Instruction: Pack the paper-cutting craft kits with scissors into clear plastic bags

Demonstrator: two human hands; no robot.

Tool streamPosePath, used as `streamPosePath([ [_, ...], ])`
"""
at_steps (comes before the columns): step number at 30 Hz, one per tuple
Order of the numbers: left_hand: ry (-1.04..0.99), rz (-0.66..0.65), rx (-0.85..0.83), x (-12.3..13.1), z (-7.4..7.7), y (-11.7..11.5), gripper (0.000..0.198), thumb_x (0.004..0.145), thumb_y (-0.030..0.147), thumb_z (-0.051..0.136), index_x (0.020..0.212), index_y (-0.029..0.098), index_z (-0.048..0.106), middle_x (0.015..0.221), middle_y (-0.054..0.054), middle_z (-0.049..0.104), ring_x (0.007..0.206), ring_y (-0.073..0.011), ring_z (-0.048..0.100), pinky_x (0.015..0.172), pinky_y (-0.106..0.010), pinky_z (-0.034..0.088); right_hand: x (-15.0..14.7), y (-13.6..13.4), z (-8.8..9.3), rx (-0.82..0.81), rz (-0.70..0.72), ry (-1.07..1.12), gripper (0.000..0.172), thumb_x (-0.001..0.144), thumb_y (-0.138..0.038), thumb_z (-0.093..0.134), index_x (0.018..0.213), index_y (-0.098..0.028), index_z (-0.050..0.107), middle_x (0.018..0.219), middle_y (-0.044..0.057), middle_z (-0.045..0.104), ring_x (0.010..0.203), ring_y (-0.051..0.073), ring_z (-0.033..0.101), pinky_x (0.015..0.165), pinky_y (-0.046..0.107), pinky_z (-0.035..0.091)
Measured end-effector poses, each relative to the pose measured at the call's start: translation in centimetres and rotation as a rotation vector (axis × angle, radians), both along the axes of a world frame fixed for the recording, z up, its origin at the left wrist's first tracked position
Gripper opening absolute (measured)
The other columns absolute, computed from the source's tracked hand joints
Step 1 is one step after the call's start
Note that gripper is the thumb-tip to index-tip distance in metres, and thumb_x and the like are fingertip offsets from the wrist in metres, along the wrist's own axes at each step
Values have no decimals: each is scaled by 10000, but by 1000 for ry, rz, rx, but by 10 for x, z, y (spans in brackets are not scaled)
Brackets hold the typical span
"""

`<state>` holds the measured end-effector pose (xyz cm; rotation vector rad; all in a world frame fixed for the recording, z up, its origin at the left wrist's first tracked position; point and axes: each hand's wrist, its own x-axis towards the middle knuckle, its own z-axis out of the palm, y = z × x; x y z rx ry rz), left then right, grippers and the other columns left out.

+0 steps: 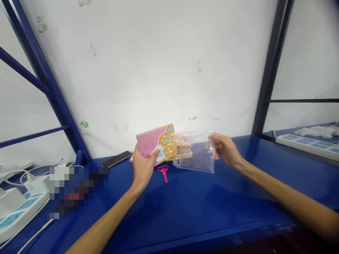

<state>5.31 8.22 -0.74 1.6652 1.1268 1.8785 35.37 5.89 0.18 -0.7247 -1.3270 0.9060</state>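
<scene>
Pink and orange booklet is gripped tight by the left hand, and it is held up on a tilt. Clear plastic bag is pinched at its right edge by the right hand, so the bag is nearer that hand. The long side of the bag runs left to right, just right of the booklet. Small stack of books is seen between them, and pink scissors lie on the blue table below.

Pink-and-orange illustrated booklet; blue tabletop.
</scene>
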Motion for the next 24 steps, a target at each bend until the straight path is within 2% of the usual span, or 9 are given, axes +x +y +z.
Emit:
streamPosePath([
  [5, -29, 18, 21, -1, 0, 2, 521, 765, 334, 835, 1227, 188, 644, 1210, -110, 732, 1095, -275, 701, 981, -401, 541, -3, 0, -3, -47, 57, -37, 308, 933, -429, 618, 731, -196, 610, 773, 76, 775, 362, 119, 567, 355, 244, 390],
  [11, -105, -24, -43, -4, -6, 13, 535, 730, 320, 860, 1204, 184, 653, 1203, -119, 741, 1086, -284, 712, 969, -427, 563, -4, -3, -3, -120, 152, -76, 286, 930, -431, 617, 754, -206, 604, 1078, 125, 799, 448, 150, 654, 370, 256, 413],
  [14, -156, -57, -106, -6, -9, 18, 552, 686, 296, 880, 1183, 191, 663, 1210, -123, 743, 1093, -300, 713, 969, -455, 569, -4, -4, -4, -157, 214, -62, 276, 934, -421, 608, 756, -211, 598, 1160, 126, 783, 455, 149, 655, 370, 262, 398],
  [18, -247, -145, -218, -6, -8, 19, 550, 632, 260, 890, 1129, 174, 673, 1170, -136, 760, 1053, -312, 733, 938, -478, 592, -3, -3, -5, -173, 217, -31, 281, 949, -417, 582, 761, -208, 599, 1192, 119, 773, 452, 139, 642, 384, 265, 392],
  [24, -321, -346, -369, -2, -2, 12, 501, 592, 240, 897, 1041, 143, 697, 1127, -160, 780, 1004, -320, 752, 917, -488, 613, -2, -4, -2, -185, 192, -13, 281, 928, -421, 591, 735, -217, 579, 1157, 91, 786, 457, 149, 628, 416, 288, 394],
])
